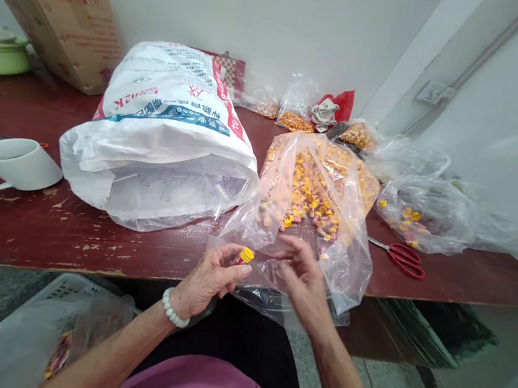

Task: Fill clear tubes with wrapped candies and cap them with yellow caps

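Note:
My left hand [216,275], with a white bead bracelet at the wrist, is closed around a small tube with a yellow cap [246,255]; the cap points up and its lower part is hidden by my fingers. To the right, my right hand [301,277] hovers over the mouth of a clear plastic bag [348,277], fingers apart and curved, slightly blurred, with nothing visible in them. Inside that bag lie many small yellow-capped pieces [313,185] with reddish bodies. A large white printed sack [171,98] lies just left of the bag, its mouth facing me.
Red-handled scissors [406,260] and another clear bag [430,211] are on the right. A white mug [17,163] stands at the left of the red table [64,237]. Several small bags of pieces line the wall. Below the table edge is a white basket [29,322].

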A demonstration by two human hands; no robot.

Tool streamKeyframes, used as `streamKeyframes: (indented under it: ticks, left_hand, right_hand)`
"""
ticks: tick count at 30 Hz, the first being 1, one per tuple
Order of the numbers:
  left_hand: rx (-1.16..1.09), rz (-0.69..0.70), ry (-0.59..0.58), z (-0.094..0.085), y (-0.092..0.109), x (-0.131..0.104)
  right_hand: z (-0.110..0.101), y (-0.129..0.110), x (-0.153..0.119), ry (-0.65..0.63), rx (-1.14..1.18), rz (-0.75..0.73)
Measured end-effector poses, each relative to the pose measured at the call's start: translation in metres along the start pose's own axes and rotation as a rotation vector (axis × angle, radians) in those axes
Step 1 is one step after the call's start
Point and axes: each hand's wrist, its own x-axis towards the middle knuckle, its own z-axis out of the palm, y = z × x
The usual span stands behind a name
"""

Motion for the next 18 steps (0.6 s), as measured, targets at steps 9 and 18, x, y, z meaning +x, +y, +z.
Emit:
streamKeyframes:
  ticks: [9, 18]
  left_hand:
    - [0.068, 0.01, 0.19, -0.013, -0.005, 0.009]
    - [0.086, 0.011, 0.121, -0.01, -0.011, 0.007]
  right_hand:
    - [-0.003, 0.085, 0.1, -0.006, -0.551, 0.143]
    - [-0.004, 0.097, 0.104, -0.016, -0.66, 0.24]
